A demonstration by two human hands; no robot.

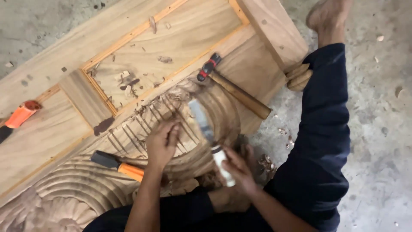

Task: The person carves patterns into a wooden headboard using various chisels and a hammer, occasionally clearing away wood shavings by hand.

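A carved wooden door panel [64,56] lies on the grey concrete floor [377,129]. On the panel, beyond the hands, rest a hammer [234,88], two orange-handled chisels [118,165] and wood chips [128,86].

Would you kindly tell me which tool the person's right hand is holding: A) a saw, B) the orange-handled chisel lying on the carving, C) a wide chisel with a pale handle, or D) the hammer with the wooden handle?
C: the right hand grips the pale handle of a wide chisel whose blade lies on the carved wood, while the hammer and the orange-handled chisel lie untouched on the panel.
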